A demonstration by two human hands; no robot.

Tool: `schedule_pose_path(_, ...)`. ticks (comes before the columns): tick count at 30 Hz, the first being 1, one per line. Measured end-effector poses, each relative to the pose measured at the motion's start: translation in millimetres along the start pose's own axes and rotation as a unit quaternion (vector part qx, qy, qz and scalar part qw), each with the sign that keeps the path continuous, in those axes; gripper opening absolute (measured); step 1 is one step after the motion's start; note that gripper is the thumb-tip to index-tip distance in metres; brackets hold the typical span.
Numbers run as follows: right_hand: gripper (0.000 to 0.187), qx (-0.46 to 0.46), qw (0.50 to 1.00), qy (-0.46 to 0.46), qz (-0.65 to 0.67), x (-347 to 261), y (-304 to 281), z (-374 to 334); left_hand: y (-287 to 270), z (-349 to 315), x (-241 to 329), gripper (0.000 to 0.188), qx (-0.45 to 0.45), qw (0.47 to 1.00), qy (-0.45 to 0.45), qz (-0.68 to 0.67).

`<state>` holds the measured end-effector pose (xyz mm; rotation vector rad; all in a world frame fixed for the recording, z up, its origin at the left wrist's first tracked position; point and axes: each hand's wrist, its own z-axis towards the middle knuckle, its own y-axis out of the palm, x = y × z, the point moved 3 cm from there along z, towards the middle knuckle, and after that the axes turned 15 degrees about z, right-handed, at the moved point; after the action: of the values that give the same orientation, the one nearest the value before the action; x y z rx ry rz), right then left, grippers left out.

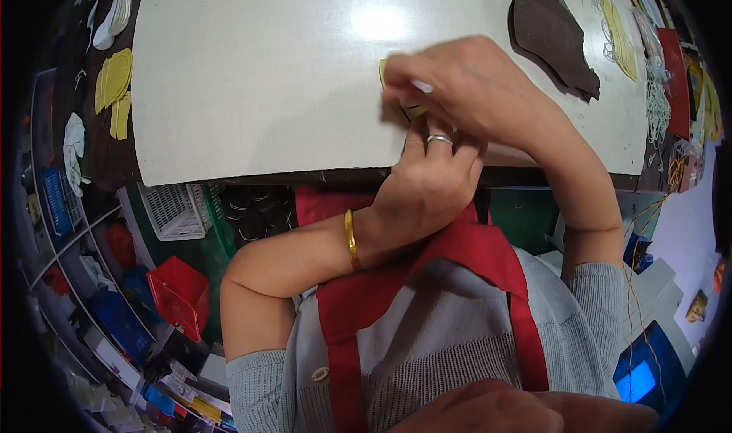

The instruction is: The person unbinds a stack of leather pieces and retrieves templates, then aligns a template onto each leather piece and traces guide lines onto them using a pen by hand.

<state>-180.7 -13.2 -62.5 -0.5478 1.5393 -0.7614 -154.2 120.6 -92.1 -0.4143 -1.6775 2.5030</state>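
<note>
A bare left hand [431, 181], fingers slightly parted (one wore a silver-coloured ring [440, 138]), reached to a small flat yellow piece [383, 69] near the front edge of the smooth cream tabletop [252, 90]. Over it, the blurred right hand [457, 82] curled its fingers inward; I couldn't tell what either hand gripped. Flat dark-brown pieces [553, 40] lay stacked rightward.

The person wears a grey knit top [427, 334] with short sleeves [263, 383], the knit coarser across the chest. Over it goes a red apron [484, 254] with broad straps [528, 338]. A small oval badge [319, 374] (metallic-looking) sits beside one. The left hand [427, 185] bears a silver ring [440, 138] and, at its wrist, a gold bangle [351, 238].
</note>
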Motion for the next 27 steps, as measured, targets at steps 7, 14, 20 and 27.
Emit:
schedule_pose_path(7,0.019,0.108,0.994,0.008,0.033,0,-11,-21,2,4,2,0.039,0.010,1.000,-0.015,-0.008)
schedule_pose_path(14,0.018,0.136,0.988,0.020,-0.065,1,-19,-60,5,5,-1,0.038,0.008,1.000,-0.015,0.008)
schedule_pose_path(20,0.031,0.266,0.950,0.101,0.126,19,-32,-68,-5,19,0,0.027,-0.018,0.997,-0.003,0.068)
schedule_pose_path(27,0.025,0.207,0.976,0.053,-0.040,25,-18,-72,-1,30,6,0.016,-0.091,0.992,0.010,0.089)
